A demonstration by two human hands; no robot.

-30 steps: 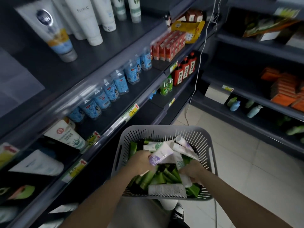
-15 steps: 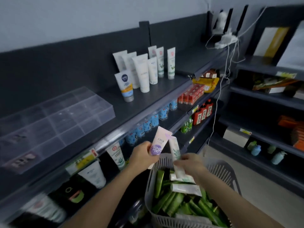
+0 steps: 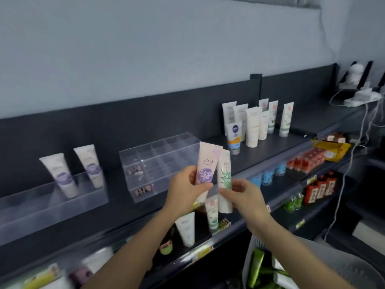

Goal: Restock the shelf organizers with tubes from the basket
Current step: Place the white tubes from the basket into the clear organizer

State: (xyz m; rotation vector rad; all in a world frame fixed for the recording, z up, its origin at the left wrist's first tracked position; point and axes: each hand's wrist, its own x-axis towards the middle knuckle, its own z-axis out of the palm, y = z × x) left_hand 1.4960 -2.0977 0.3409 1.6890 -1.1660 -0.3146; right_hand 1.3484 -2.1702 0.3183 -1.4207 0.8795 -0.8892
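Note:
My left hand (image 3: 185, 189) grips a pink tube with a purple label (image 3: 205, 163), held upright. Right beside it, my right hand (image 3: 242, 195) pinches a white tube with a green aloe label (image 3: 224, 180), also upright. Both tubes hang in front of a clear gridded organizer (image 3: 158, 161) on the top shelf. A long clear organizer (image 3: 52, 203) to the left holds two purple-labelled tubes (image 3: 62, 176). The grey basket (image 3: 253, 259) with green and white tubes shows at the bottom right, partly cut off.
Several white tubes (image 3: 253, 126) stand on the top shelf (image 3: 287, 147) to the right. Lower shelves carry tubes, blue bottles (image 3: 266, 177), red boxes (image 3: 306, 159) and red bottles. A power strip with hanging cables (image 3: 362, 97) sits at the far right.
Both hands lifted a tube each out of the basket and rose to the top shelf level. My view tilted up from the basket to the organizers.

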